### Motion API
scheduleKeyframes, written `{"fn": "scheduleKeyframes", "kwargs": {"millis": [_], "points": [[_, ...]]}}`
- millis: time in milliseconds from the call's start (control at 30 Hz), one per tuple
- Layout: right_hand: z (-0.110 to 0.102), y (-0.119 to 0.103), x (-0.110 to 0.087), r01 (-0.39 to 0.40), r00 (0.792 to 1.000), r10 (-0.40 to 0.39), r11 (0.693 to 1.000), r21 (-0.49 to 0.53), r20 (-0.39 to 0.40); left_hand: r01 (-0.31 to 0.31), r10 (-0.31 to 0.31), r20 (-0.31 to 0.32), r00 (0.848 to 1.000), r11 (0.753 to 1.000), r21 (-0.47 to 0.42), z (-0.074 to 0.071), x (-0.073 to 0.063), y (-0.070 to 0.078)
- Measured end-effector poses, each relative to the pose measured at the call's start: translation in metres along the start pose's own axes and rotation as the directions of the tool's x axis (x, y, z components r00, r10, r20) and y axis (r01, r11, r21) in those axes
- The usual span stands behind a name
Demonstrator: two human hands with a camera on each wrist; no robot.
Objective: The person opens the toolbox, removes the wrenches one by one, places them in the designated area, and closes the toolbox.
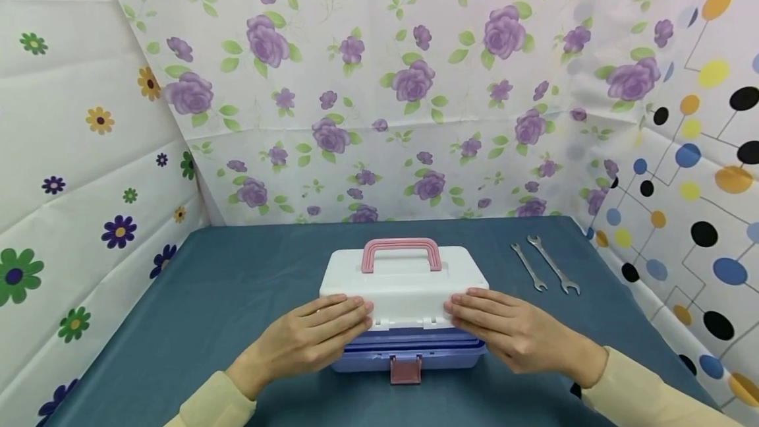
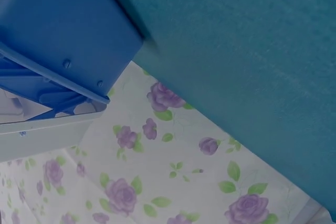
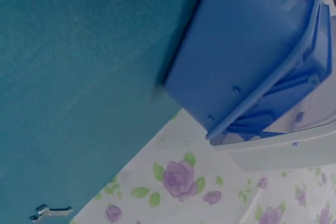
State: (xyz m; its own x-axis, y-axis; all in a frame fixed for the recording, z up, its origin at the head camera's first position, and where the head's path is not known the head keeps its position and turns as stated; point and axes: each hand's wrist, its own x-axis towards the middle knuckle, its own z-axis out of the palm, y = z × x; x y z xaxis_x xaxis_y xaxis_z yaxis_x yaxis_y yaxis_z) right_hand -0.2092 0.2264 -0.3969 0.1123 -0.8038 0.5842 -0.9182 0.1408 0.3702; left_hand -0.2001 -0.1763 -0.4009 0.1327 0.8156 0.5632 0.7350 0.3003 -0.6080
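Note:
A plastic toolbox stands in front of me, with a white lid (image 1: 409,288), a pink carry handle (image 1: 400,244) and a blue base (image 1: 379,362). Its lid is partly raised, hinged at the back. In the right wrist view, blue tray arms (image 3: 278,90) show in the gap between lid and base. The pink latch (image 1: 406,370) hangs down at the front. My left hand (image 1: 311,335) lays straight fingers on the lid's left front corner. On the right front corner, my right hand (image 1: 512,328) rests its extended fingers likewise. Both thumbs are hidden.
Two open-end wrenches, a shorter one (image 1: 529,267) and a longer one (image 1: 554,265), lie on the blue-green table cover (image 1: 249,269) to the right. A small dark thing (image 1: 575,389) peeks out by the right sleeve. Patterned cloth walls (image 1: 379,84) enclose the back and sides.

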Motion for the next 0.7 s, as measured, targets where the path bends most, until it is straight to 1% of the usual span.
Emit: {"fn": "scheduleKeyframes", "kwargs": {"millis": [300, 467, 700], "points": [[0.001, -0.003, -0.005, -0.012, 1.000, 0.012, 1.000, -0.009, 0.017, 0.010, -0.010, 0.048, 0.999, 1.000, -0.009, -0.001, 0.000, 0.004], [0.002, -0.006, -0.006, -0.003, 1.000, 0.003, 1.000, -0.014, 0.030, 0.000, 0.000, 0.050, 0.999, 1.000, -0.008, -0.001, -0.001, 0.008], [0.002, -0.012, -0.009, -0.012, 0.997, 0.012, 1.000, -0.001, 0.078, -0.013, 0.013, 0.047, 0.999, 1.000, 0.005, -0.001, -0.001, 0.013]]}}
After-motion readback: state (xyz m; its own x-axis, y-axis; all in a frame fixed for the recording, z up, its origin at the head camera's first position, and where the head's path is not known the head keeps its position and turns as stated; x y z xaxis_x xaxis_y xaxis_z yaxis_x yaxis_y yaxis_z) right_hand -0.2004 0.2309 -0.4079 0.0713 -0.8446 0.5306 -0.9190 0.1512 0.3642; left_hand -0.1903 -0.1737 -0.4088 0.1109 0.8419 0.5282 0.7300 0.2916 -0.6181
